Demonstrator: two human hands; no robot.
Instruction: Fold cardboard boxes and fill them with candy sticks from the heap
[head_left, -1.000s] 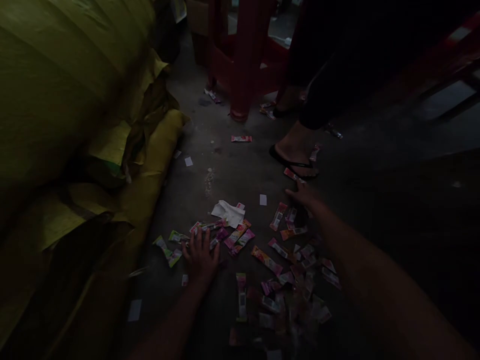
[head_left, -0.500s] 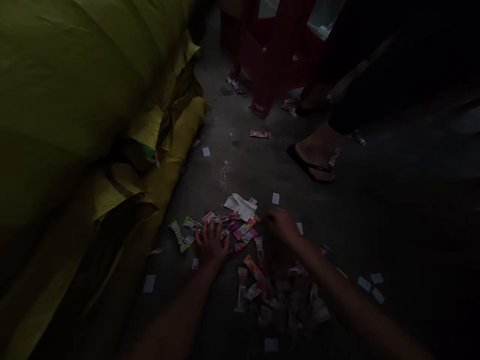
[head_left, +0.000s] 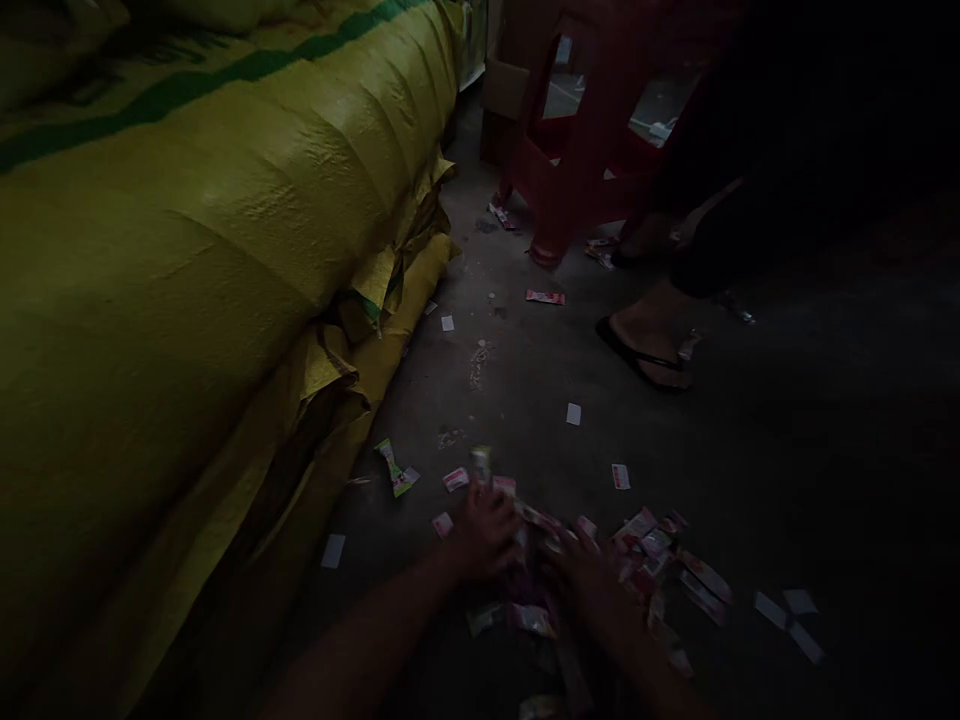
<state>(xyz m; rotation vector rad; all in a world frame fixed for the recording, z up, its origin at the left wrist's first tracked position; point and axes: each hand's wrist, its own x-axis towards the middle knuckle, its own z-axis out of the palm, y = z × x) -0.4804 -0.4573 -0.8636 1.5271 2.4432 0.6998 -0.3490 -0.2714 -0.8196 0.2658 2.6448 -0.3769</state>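
Head view: left hand and right hand are meeting over a heap of sachets on the floor; it is too dim to tell whether either grip is clenched. Gathering appears partly done: stray sachets are lying out beside the sacks.

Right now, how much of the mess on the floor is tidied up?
Partly, I would guess. Done: many small pink sachets lie in one heap on the grey concrete floor. In hand: the left hand and right hand both rest on that heap. Left: a green-and-pink sachet by the yellow woven sack, a lone pink sachet near the red plastic stool, and white paper slips.
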